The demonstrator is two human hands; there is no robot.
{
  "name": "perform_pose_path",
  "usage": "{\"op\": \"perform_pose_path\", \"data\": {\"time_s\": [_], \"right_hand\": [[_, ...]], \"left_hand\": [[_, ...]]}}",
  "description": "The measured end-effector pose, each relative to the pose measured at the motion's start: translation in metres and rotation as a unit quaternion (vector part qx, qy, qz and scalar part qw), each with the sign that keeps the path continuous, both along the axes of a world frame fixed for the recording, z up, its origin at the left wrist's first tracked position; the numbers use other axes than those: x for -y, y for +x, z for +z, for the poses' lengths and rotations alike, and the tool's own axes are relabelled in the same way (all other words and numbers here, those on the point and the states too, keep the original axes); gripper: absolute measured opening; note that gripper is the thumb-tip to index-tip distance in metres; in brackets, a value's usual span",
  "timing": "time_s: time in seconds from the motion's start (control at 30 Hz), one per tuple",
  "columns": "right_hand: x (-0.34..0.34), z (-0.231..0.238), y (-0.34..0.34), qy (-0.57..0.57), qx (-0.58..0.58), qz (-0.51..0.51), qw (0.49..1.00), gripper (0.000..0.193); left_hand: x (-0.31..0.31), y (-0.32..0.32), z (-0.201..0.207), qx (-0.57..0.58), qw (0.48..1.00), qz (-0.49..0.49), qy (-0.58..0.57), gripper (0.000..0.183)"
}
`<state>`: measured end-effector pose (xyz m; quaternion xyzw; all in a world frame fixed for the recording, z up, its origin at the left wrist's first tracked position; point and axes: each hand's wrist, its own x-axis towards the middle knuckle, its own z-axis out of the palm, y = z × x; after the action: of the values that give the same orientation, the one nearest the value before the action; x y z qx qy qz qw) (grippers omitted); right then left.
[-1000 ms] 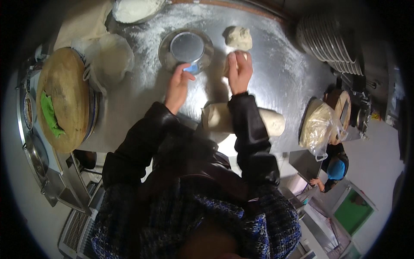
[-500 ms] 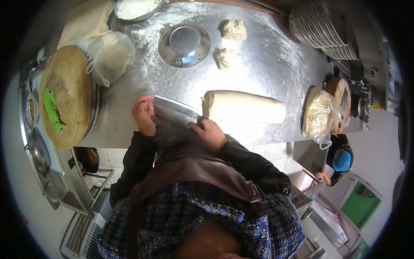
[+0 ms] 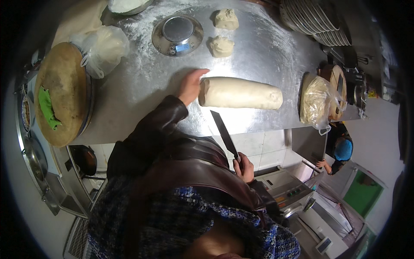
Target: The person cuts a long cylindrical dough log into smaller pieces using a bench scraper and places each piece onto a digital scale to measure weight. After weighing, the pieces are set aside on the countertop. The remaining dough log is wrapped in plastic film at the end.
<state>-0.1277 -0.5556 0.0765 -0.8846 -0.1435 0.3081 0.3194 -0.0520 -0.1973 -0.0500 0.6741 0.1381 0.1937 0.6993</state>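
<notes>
We recorded: dough log (image 3: 241, 93), smooth, matt; knife (image 3: 224, 133), metal; worktop (image 3: 129, 108), glossy metal; round board (image 3: 67, 86), matt wood; bag (image 3: 317, 103), glossy plastic.

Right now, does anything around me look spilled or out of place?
White powder is scattered over the steel tabletop around the scale, though that seems ordinary with a dough roll there. A crumpled green cloth lies on the round wooden board, looking stray.

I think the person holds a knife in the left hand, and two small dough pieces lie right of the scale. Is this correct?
Wrong side: the head view shows the knife in the right hand. Two small dough pieces do lie right of the scale.
</notes>
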Motion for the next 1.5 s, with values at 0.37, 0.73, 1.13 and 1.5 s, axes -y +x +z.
{"op": "perform_pose_path", "data": {"time_s": [0.37,0.73,1.13,1.5], "right_hand": [[-0.093,0.008,0.009,0.055,0.026,-0.113,0.992,0.03],[-0.124,0.009,0.027,0.009,0.076,-0.017,0.997,0.016],[-0.121,-0.017,0.037,0.038,0.115,0.061,0.991,0.017],[-0.131,-0.049,0.048,0.085,0.104,0.048,0.99,0.025]], "left_hand": [[0.053,-0.011,-0.015,-0.044,0.96,0.074,0.265,0.039],[0.067,0.002,-0.029,-0.078,0.947,0.185,0.249,0.031],[0.064,-0.002,-0.037,-0.026,0.952,0.197,0.232,0.027],[0.064,-0.02,-0.02,-0.057,0.95,0.184,0.246,0.027]]}}
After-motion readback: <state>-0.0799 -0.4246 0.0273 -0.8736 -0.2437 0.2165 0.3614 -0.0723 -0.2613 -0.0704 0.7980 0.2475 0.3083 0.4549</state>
